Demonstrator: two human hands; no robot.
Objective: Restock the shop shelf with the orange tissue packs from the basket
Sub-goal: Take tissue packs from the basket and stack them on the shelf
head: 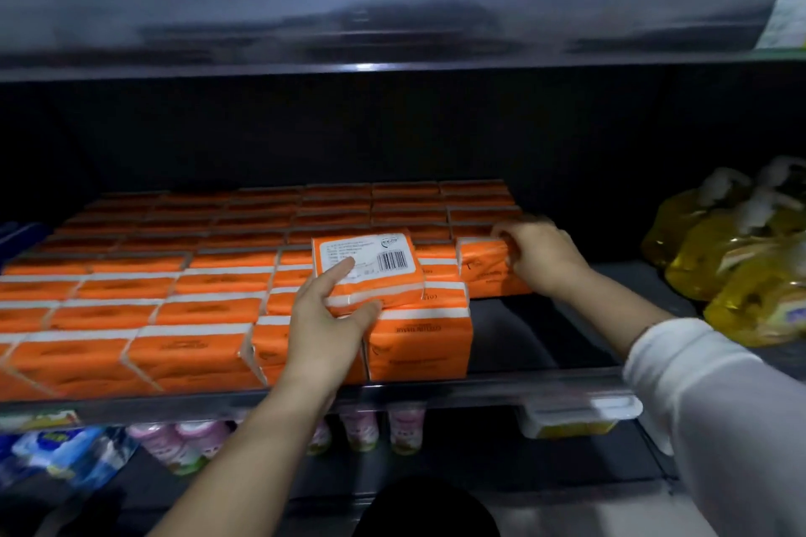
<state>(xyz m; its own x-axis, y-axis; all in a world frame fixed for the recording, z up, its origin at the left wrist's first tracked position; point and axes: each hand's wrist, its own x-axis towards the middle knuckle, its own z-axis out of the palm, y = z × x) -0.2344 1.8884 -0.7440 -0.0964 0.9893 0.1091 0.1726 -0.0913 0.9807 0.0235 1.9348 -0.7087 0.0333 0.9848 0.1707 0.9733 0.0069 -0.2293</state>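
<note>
Orange tissue packs (144,301) fill the left and middle of the dark shop shelf (501,384) in rows. My left hand (325,318) grips one pack (370,264) by its near end; the pack lies flat on top of the front rows with its white barcode label facing up. My right hand (538,251) holds another orange pack (484,270) by its right end, at the right edge of the stocked block on the shelf. The basket is out of view.
Bare shelf floor (558,318) lies right of the packs. Yellow liquid bottles in bags (737,266) stand at the far right. Below the shelf are pink bottles (362,432) and blue packets (65,453). Another shelf (392,13) hangs above.
</note>
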